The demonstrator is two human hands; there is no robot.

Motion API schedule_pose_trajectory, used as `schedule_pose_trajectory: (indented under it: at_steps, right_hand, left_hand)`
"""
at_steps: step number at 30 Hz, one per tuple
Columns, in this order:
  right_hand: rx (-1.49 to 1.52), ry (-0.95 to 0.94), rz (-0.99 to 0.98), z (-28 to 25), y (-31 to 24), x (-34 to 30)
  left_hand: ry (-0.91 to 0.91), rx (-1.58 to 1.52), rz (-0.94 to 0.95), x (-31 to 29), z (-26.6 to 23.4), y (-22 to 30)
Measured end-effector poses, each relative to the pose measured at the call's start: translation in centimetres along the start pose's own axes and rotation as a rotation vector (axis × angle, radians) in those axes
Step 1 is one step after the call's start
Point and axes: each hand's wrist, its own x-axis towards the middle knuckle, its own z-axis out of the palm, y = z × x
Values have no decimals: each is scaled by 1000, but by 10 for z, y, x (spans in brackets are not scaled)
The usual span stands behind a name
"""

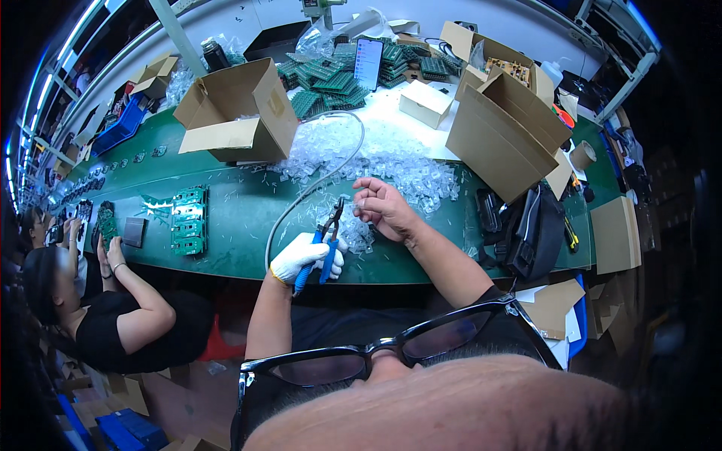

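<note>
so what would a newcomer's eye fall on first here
Probably the big dark-framed glasses across the lower part of the view, then the heap of clear plastic pieces on the worktable, near the picture's middle. Next come the blue-handled cutters in the white-gloved left hand, and the green circuit boards piled at the back.

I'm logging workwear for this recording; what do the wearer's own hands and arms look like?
The left hand wears a white fabric glove with yellow-orange edging at its cuff. The right hand is ungloved. The left forearm and right forearm show no sleeves where visible. Any smaller markings are too fine to make out.
</note>
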Motion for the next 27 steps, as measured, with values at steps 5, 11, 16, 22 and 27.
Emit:
schedule_pose_trajectory:
  at_steps: [5,11,16,22,27]
  right_hand:
    - [-23,58,-20,2,4,0]
    - [12,101,-58,7,11,0]
    - [-9,137,-64,4,11,1]
    - [-53,141,-79,3,8,2]
    - [-36,137,-74,4,10,2]
  left_hand:
    - [27,32,-35,2,3,1]
    - [49,32,-40,1,5,0]
    - [119,92,-55,0,19,6]
    - [289,188,-97,-3,35,13]
    - [277,157,-70,-2,23,7]
